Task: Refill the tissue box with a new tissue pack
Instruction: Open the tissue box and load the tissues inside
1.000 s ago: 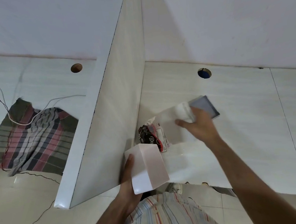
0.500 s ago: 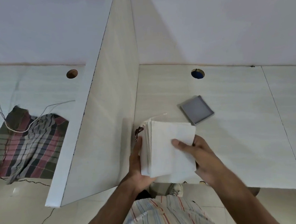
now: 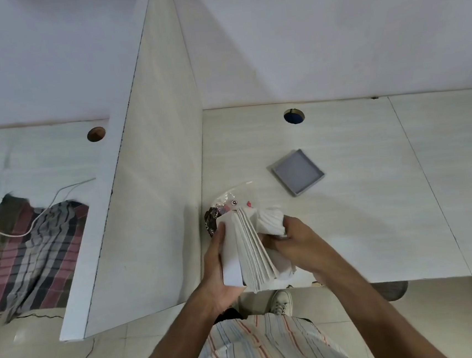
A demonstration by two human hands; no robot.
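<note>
My left hand (image 3: 217,270) grips a white tissue box (image 3: 230,251) from its left side, just above the desk's front edge. A stack of white folded tissues (image 3: 255,252) stands on edge against the box's right side, its layers fanned out. My right hand (image 3: 295,239) presses on the stack from the right, fingers bunched into the outer sheets (image 3: 270,221). A grey square lid (image 3: 297,171) lies flat on the desk behind and to the right. The torn clear tissue wrapper (image 3: 228,204) with dark print lies just behind the box.
A tall white divider panel (image 3: 147,170) rises just left of my hands. The pale desk (image 3: 376,208) has a cable hole (image 3: 294,115) at the back. Beyond the divider lie a plaid cloth (image 3: 31,250) and white cables (image 3: 18,231). A shoe (image 3: 281,301) shows below the desk edge.
My right hand brought the tissue stack from near the grey lid to the box in my left hand. Since then the stack has turned on edge and its outer sheets are crumpled.
</note>
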